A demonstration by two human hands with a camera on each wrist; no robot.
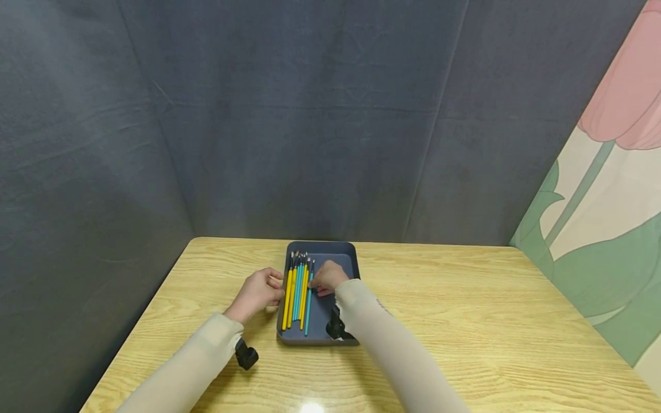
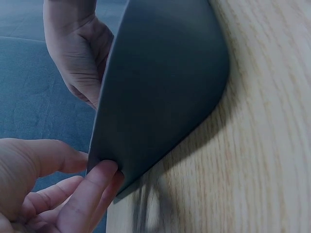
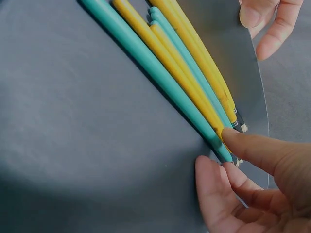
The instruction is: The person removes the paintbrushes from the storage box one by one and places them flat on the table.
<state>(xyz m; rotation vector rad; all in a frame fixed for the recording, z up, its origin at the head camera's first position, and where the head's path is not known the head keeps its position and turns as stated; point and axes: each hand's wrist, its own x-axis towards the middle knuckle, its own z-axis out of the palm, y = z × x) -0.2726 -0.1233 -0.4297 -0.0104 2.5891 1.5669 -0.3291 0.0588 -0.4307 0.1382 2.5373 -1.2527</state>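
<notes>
A dark grey rectangular tray (image 1: pixel 321 324) lies on the table with several yellow paintbrushes (image 1: pixel 286 304) and teal ones side by side along its left part, bristles at the far end. My left hand (image 1: pixel 260 293) pinches the tray's left rim, thumb over the edge and fingertips against the outer wall (image 2: pixel 160 87). Inside the tray, my right hand (image 1: pixel 329 277) pinches the rightmost teal paintbrush (image 3: pixel 155 73) near its bristle end, between thumb and fingers. That brush lies beside a yellow one, slightly apart at its near end. The right fingers partly cover its tip.
The wooden table (image 1: pixel 439 321) extends to both sides of the tray. A dark grey curtain (image 1: pixel 310 132) hangs behind it, and a flower-patterned cloth (image 1: pixel 609 229) is at the right. Black wrist cameras (image 1: pixel 246 354) sit on both sleeves.
</notes>
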